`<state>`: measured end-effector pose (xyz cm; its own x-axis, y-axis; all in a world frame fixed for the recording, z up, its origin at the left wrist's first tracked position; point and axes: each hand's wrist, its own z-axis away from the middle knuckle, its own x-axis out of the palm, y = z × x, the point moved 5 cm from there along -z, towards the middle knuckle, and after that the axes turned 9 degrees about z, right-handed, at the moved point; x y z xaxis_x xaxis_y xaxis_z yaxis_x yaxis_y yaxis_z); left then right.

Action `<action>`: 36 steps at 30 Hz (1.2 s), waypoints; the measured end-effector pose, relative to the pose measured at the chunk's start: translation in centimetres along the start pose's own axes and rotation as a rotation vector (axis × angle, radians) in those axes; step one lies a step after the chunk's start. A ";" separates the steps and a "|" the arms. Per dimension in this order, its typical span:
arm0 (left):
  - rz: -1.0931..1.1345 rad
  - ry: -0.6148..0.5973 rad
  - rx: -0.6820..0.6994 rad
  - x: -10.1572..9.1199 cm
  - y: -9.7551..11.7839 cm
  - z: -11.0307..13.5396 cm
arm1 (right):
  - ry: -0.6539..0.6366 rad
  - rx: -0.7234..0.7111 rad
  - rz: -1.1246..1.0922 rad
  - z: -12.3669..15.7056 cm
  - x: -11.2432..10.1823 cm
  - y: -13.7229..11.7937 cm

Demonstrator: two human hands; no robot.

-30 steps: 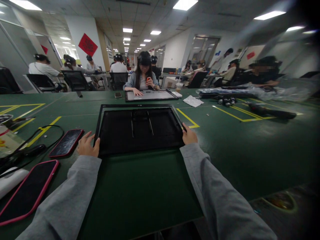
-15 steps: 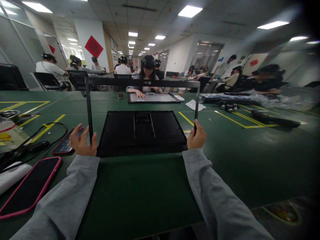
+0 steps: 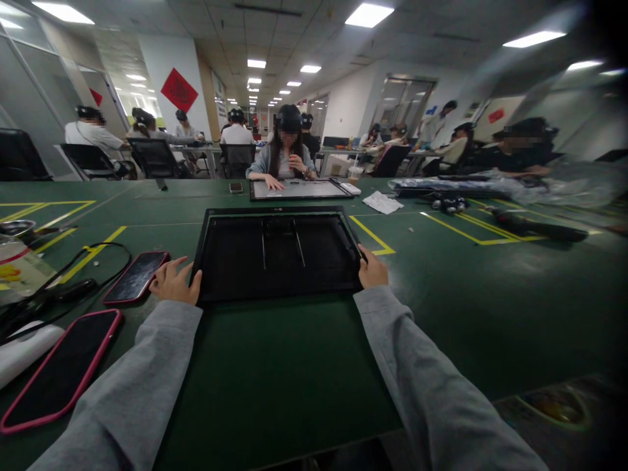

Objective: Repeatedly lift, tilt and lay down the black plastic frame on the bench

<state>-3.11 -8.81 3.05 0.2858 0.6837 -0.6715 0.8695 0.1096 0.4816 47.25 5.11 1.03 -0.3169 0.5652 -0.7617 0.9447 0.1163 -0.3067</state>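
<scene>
A thin black monitor bezel [image 3: 277,210] with a small light logo lies low over a black monitor back cover [image 3: 235,252] on the green table. Two thin metal strips show on the cover's inner face. My left hand [image 3: 175,282] holds the bezel's left side near the front corner between thumb and fingers, with the outer fingers spread. At the opposite side, my right hand [image 3: 373,267] is closed around the bezel's edge. Whether the bezel touches the cover all round, I cannot tell.
Two phones, one dark-screened [image 3: 136,278] and one pink-cased [image 3: 63,369], lie left beside black cables [image 3: 81,288]. Across the table a person [image 3: 289,154] rests a hand on a flat panel [image 3: 314,190]. A crumpled tissue [image 3: 383,203] and black tool [image 3: 540,226] lie right.
The bezel, which stood tilted up above the back cover, has swung down flat over it. Both my hands moved slightly inward with it. The person opposite has raised one hand.
</scene>
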 end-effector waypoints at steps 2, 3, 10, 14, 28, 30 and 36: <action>-0.005 -0.010 -0.002 0.2 -0.1 0.1 | -0.015 0.003 0.011 0.0 0.1 0.1; -0.007 -0.012 -0.006 0.2 -0.2 0.1 | -0.023 0.006 0.016 0.0 0.2 0.1; -0.012 -0.027 -0.027 0.2 0.1 0.3 | -0.073 0.017 0.036 0.1 0.4 0.1; -0.018 -0.050 -0.046 0.4 0.1 0.3 | -0.075 0.008 0.024 0.1 0.5 0.1; -0.066 -0.146 -0.070 1.1 -0.6 0.0 | -0.110 0.012 0.013 0.0 0.8 0.5; -0.076 -0.157 -0.074 1.2 -0.8 0.0 | -0.104 0.006 0.005 0.0 0.9 0.5; -0.089 -0.188 -0.129 1.7 -1.2 0.1 | -0.093 0.013 -0.001 0.1 1.0 0.6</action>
<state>-3.60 -7.85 1.31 0.2909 0.5219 -0.8019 0.8396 0.2627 0.4755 47.46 5.65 0.07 -0.3245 0.4871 -0.8108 0.9435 0.1056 -0.3141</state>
